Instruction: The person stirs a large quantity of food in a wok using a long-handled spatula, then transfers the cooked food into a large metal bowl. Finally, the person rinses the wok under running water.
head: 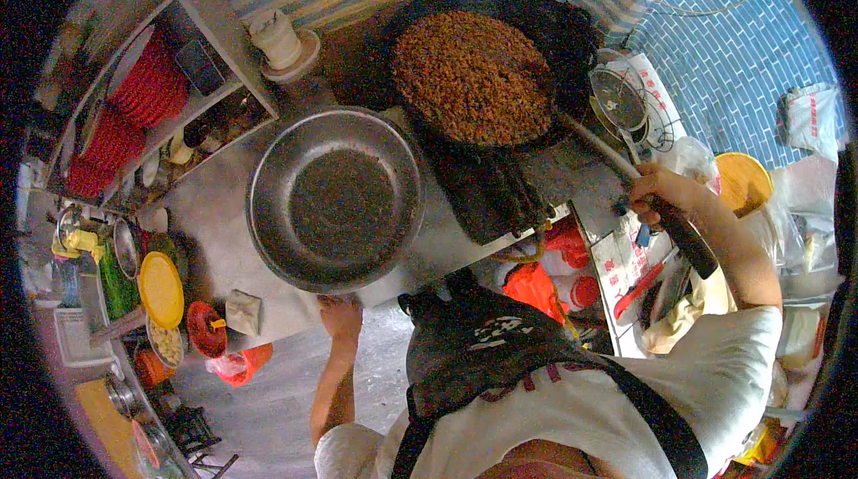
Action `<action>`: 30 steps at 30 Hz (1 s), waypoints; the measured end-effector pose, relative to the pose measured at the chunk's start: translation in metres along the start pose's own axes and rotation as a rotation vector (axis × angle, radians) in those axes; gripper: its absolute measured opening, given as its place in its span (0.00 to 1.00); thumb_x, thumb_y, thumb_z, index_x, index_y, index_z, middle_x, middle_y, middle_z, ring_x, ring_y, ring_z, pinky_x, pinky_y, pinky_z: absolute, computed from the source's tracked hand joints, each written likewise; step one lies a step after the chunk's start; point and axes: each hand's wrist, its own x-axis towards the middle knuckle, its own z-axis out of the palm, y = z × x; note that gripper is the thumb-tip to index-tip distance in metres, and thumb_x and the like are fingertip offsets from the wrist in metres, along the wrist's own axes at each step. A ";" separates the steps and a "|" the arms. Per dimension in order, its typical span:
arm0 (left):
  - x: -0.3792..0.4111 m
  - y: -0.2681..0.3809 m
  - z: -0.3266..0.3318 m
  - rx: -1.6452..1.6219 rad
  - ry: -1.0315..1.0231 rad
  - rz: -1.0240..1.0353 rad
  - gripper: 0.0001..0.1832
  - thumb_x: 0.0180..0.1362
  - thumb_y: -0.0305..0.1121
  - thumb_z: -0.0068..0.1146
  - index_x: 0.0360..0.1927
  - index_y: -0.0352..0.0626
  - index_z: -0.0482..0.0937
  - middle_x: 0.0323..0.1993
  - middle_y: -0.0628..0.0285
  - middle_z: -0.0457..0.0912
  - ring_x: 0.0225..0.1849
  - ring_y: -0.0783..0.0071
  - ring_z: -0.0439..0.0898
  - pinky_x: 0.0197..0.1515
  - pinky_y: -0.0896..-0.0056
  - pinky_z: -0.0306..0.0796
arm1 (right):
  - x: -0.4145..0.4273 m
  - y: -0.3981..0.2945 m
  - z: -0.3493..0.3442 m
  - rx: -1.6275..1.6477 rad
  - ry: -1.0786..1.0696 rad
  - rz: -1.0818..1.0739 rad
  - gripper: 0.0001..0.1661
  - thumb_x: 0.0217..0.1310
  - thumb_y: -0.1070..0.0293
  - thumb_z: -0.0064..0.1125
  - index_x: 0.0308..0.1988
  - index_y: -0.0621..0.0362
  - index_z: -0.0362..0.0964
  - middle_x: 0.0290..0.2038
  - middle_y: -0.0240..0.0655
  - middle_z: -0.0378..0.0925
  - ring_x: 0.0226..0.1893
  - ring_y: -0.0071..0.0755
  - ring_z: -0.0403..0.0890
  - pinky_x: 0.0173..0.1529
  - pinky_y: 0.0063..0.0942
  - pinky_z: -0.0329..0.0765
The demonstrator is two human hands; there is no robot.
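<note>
My right hand is closed around the long handle of a cooking tool with a dark grip. The handle runs into a large dark wok, and the tool's head is hidden. Brown crumbly food heaps across the wok. On the counter, left of the wok, sits a wide steel basin with dark residue over its bottom. My left hand is at the counter's near edge, just below the basin's rim. Its fingers are mostly hidden, so whether it grips the rim or the edge is unclear.
Wire strainers lie right of the wok, above a round wooden board. A shelf unit holds red bundles at left. A yellow lid, a red lid and a folded cloth are at the counter's left.
</note>
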 end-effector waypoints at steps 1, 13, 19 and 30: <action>0.001 0.003 -0.005 -0.023 -0.003 -0.012 0.31 0.49 0.47 0.48 0.54 0.38 0.63 0.56 0.45 0.61 0.57 0.44 0.59 0.50 0.53 0.64 | 0.004 0.000 0.003 0.239 -0.133 0.051 0.08 0.49 0.71 0.47 0.32 0.60 0.60 0.14 0.27 0.61 0.09 0.19 0.64 0.10 0.19 0.61; 0.002 0.012 -0.033 -0.115 -0.154 -0.106 0.35 0.50 0.52 0.47 0.54 0.33 0.62 0.58 0.47 0.60 0.60 0.49 0.55 0.54 0.60 0.63 | 0.132 -0.007 0.061 2.178 -1.358 -0.235 0.10 0.53 0.72 0.39 0.33 0.62 0.47 0.12 0.33 0.64 0.11 0.28 0.71 0.14 0.21 0.70; 0.005 0.007 -0.026 -0.001 -0.288 -0.117 0.39 0.48 0.53 0.49 0.54 0.28 0.60 0.57 0.41 0.58 0.60 0.49 0.56 0.53 0.61 0.63 | 0.134 0.007 0.065 2.482 -1.608 -0.542 0.09 0.54 0.76 0.37 0.31 0.57 0.45 0.12 0.36 0.67 0.11 0.33 0.73 0.14 0.27 0.71; -0.004 0.001 0.001 0.029 -0.075 -0.036 0.35 0.49 0.52 0.48 0.48 0.27 0.66 0.52 0.40 0.64 0.57 0.48 0.59 0.48 0.61 0.68 | 0.032 0.031 0.115 2.286 -1.774 -0.576 0.06 0.55 0.74 0.39 0.28 0.58 0.50 0.13 0.45 0.68 0.11 0.39 0.74 0.14 0.30 0.69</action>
